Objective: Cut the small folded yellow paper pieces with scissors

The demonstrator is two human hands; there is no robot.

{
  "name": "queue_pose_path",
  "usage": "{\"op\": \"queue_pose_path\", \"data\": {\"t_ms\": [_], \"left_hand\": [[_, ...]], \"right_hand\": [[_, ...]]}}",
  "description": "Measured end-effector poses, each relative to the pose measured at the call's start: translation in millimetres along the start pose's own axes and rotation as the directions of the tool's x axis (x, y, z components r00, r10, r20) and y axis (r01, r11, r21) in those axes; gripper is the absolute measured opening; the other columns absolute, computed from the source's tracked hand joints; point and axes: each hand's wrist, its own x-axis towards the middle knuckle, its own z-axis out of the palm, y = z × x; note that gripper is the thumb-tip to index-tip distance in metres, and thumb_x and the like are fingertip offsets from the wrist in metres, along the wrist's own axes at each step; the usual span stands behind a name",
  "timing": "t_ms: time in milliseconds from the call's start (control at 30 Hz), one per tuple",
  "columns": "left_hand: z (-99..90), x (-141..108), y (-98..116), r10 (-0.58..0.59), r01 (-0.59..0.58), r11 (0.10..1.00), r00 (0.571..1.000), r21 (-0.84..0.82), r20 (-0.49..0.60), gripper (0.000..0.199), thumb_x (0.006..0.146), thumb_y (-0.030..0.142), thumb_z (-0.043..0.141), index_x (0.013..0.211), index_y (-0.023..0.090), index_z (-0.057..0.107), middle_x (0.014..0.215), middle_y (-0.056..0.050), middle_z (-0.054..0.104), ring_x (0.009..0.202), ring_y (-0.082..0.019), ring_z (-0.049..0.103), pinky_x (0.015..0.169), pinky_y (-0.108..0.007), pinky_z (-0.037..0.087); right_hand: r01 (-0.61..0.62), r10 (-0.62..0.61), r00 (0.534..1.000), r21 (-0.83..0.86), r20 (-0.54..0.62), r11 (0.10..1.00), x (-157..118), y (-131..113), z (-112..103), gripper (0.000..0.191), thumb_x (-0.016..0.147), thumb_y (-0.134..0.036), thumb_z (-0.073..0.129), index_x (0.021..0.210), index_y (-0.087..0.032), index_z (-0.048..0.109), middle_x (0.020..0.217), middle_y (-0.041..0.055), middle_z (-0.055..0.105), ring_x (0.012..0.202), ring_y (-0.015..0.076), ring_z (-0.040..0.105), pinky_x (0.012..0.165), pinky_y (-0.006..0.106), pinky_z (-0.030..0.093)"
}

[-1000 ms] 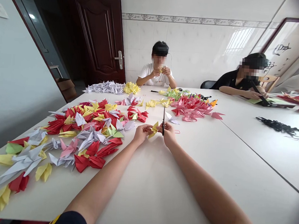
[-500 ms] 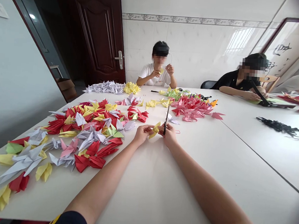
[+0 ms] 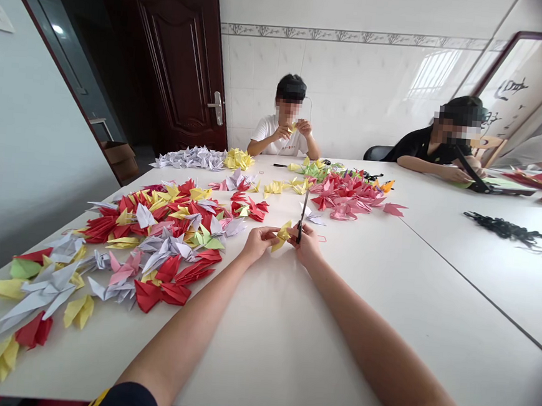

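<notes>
A yellow folded paper piece (image 3: 281, 236) is pinched at its left side by my left hand (image 3: 259, 242), over the middle of the white table. My right hand (image 3: 307, 246) is closed round black scissors (image 3: 299, 230), whose blades point up and away from me. The fingertips of that hand also touch the right side of the yellow piece. A large pile of red, yellow, white and pink folded papers (image 3: 157, 219) lies left of my hands. Beyond my right hand is a white folded piece (image 3: 315, 218).
Pink folded papers (image 3: 346, 196) lie ahead to the right, white (image 3: 192, 158) and yellow (image 3: 239, 159) piles at the far edge. A black cord bundle (image 3: 506, 228) is on the right. A person (image 3: 283, 129) opposite holds yellow paper; others sit at the right near a paper cutter (image 3: 483, 185).
My hands and the yellow piece have hardly moved; the piece is turned very slightly. The person opposite has lowered one hand towards the yellow paper.
</notes>
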Motion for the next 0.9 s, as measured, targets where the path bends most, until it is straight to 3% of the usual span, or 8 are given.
{"op": "queue_pose_path", "data": {"t_ms": [200, 400, 533, 633, 767, 900], "left_hand": [[-0.6, -0.9, 1.8, 0.001, -0.001, 1.0, 1.0, 0.001, -0.017, 0.042, 0.06, 0.038, 0.085, 0.093, 0.014, 0.076, 0.085, -0.008, 0.075, 0.078, -0.019, 0.067, 0.073, -0.03, 0.052], [-2.6, 1.0, -2.2, -0.006, 0.011, 0.999, 0.991, 0.037, -0.133, 0.029, 0.064, 0.036, 0.081, 0.083, 0.014, 0.075, 0.084, -0.008, 0.075, 0.075, -0.018, 0.066, 0.071, -0.028, 0.05], [-4.7, 2.9, -3.0, 0.048, -0.035, 0.996, 0.984, 0.079, -0.17, 0.026, 0.067, 0.036, 0.078, 0.082, 0.016, 0.073, 0.084, -0.007, 0.073, 0.078, -0.019, 0.065, 0.072, -0.028, 0.048], [-7.4, 4.3, -2.5, 0.101, -0.075, 0.991, 0.962, 0.111, -0.252, 0.028, 0.07, 0.041, 0.075, 0.081, 0.016, 0.07, 0.087, -0.007, 0.071, 0.083, -0.019, 0.064, 0.073, -0.027, 0.048], [-8.5, 3.2, -1.2, 0.077, -0.069, 0.997, 0.954, 0.037, -0.29, 0.035, 0.073, 0.048, 0.072, 0.086, 0.017, 0.062, 0.085, -0.007, 0.069, 0.075, -0.018, 0.066, 0.065, -0.026, 0.048], [-7.7, 0.0, 0.0, 0.062, -0.077, 0.996, 0.961, -0.046, -0.27, 0.051, 0.075, 0.047, 0.071, 0.114, 0.02, 0.051, 0.073, -0.001, 0.066, 0.06, -0.016, 0.065, 0.06, -0.027, 0.049]], "right_hand": [[0.011, -0.005, 0.994, -0.061, 0.112, 0.998, -3.2, -1.4, -0.2, 0.032, 0.054, -0.026, 0.083, 0.068, -0.021, 0.055, 0.066, -0.0019, 0.063, 0.061, 0.0146, 0.063, 0.061, 0.03, 0.054], [0.05, -0.023, 0.987, -0.164, 0.159, 0.985, -5.9, -0.9, 2.1, 0.031, 0.054, -0.025, 0.082, 0.07, -0.021, 0.057, 0.072, -0.0009, 0.067, 0.066, 0.015, 0.066, 0.06, 0.026, 0.053], [0.054, -0.024, 0.986, -0.175, 0.167, 0.983, -6.9, -3.2, 2.0, 0.036, 0.061, -0.039, 0.083, 0.077, -0.021, 0.056, 0.079, 0.0017, 0.07, 0.073, 0.0186, 0.07, 0.061, 0.025, 0.053], [0.058, -0.022, 0.988, -0.229, 0.154, 0.972, -8.3, -5.9, 1.7, 0.042, 0.067, -0.053, 0.078, 0.086, -0.021, 0.058, 0.091, 0.0054, 0.072, 0.067, 0.0183, 0.07, 0.051, 0.023, 0.048], [0.133, -0.067, 0.985, -0.458, 0.158, 0.879, -12.1, -9.5, 2.3, 0.044, 0.067, -0.061, 0.075, 0.075, -0.019, 0.062, 0.073, 0.0039, 0.069, 0.047, 0.0122, 0.056, 0.042, 0.024, 0.038], [0.158, -0.043, 0.978, -0.596, 0.202, 0.787, -15.9, -12.6, 3.0, 0.046, 0.062, -0.059, 0.079, 0.058, -0.019, 0.056, 0.053, 0.0008, 0.06, 0.045, 0.0107, 0.044, 0.042, 0.025, 0.033]]}}
